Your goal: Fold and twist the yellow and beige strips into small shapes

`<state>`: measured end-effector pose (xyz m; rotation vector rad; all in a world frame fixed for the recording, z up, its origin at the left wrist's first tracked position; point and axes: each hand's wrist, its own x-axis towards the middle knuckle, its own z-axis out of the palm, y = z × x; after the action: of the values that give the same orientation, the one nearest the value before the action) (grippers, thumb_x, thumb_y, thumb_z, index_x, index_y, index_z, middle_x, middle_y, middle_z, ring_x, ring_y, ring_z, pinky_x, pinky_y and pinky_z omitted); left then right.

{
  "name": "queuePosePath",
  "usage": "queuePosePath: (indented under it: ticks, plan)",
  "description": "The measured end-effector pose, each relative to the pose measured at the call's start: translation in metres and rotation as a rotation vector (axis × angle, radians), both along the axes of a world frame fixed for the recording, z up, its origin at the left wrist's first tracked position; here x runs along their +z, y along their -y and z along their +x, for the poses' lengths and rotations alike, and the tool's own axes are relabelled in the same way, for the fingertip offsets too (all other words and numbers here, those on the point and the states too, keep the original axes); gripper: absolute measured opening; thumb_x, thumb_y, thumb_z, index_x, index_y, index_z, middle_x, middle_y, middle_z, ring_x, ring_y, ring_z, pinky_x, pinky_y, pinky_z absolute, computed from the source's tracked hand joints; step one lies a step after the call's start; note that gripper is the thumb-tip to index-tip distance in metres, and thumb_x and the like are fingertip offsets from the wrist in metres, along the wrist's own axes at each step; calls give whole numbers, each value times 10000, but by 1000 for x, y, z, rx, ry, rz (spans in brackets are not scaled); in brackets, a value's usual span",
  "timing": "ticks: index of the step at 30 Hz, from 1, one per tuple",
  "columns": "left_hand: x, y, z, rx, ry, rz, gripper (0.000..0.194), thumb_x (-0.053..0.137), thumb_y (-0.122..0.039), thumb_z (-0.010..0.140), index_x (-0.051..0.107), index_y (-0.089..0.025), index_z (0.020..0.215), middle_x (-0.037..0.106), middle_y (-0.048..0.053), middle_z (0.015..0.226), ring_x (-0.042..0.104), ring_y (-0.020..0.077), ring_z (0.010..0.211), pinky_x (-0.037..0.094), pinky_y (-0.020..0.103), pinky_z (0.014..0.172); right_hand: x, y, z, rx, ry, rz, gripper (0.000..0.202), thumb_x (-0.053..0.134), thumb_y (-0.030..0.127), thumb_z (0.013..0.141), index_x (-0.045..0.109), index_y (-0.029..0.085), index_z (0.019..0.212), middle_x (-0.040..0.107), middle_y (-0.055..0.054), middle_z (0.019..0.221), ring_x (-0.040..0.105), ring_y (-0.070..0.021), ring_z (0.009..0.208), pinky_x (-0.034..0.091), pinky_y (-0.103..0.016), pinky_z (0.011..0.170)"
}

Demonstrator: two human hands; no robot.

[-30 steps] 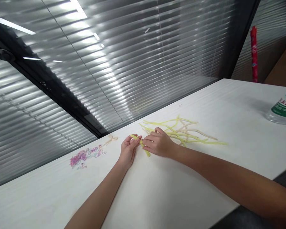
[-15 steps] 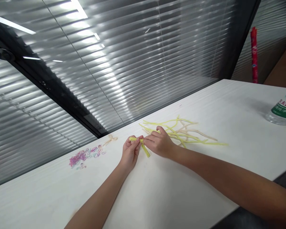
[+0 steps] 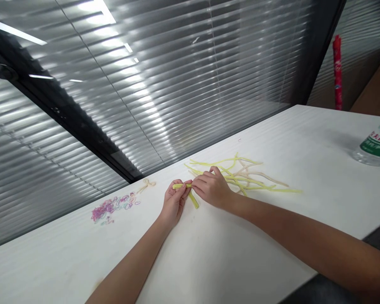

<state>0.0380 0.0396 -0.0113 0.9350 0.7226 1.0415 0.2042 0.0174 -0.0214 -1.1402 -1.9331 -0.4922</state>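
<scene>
My left hand [image 3: 175, 198] pinches a yellow cord [image 3: 194, 200], one end lying over the fingers and another hanging down below them. Fingertips of my right hand [image 3: 213, 188] are closed at the same cord, right up against the left fingertips. How the cord runs between the fingers is hidden. Just beyond my right hand, several loose yellow cords [image 3: 237, 182] and beige cords [image 3: 266, 174] lie crossed on the white table [image 3: 228, 249]. To the left of my hands rests a small beige cord tied in a bow shape [image 3: 147, 185].
A heap of small purple, pink and teal rings [image 3: 109, 207] spreads on the table's left. A water bottle [image 3: 376, 145] stands at the right edge. Beyond the table are a window with blinds [image 3: 177, 76] and a red tube [image 3: 337, 71].
My right hand's fingers have shifted slightly, and the raised index finger is a little more curled. Both hands keep the yellow cord in nearly the same place.
</scene>
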Motion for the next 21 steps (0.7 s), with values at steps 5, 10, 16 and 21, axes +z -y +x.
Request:
queuePosePath:
  ticks: [5, 10, 16, 21]
  plan:
    - [0, -1, 0, -14, 4, 20, 265, 749, -238, 740, 516, -197, 859, 724, 21, 919, 670, 115, 906, 417, 293, 1012, -2, 1, -2, 17, -45, -81, 191, 466, 106, 887, 596, 181, 768, 653, 14, 681, 508, -117, 681, 230, -334, 773]
    - [1, 0, 1, 12, -1, 37, 281, 768, -239, 716, 516, -197, 832, 734, 20, 919, 673, 122, 921, 410, 303, 1015, 1, 2, -2, 55, -114, -146, 173, 481, 127, 881, 583, 174, 749, 646, 19, 641, 513, -118, 658, 244, -332, 793]
    - [0, 2, 2, 50, -18, 95, 393, 803, -233, 671, 578, -203, 992, 746, 59, 869, 642, 203, 1074, 432, 336, 1003, 12, 1, 3, 154, -409, -404, 77, 583, 177, 808, 619, 194, 743, 694, 31, 727, 553, -112, 668, 296, -317, 811]
    - [0, 1, 2, 80, -27, 80, 462, 796, -280, 683, 610, -181, 1095, 747, 82, 888, 668, 215, 1021, 445, 357, 1006, 10, -7, 10, 278, -627, -636, 92, 613, 253, 780, 678, 214, 832, 710, 16, 758, 582, -120, 677, 394, -258, 699]
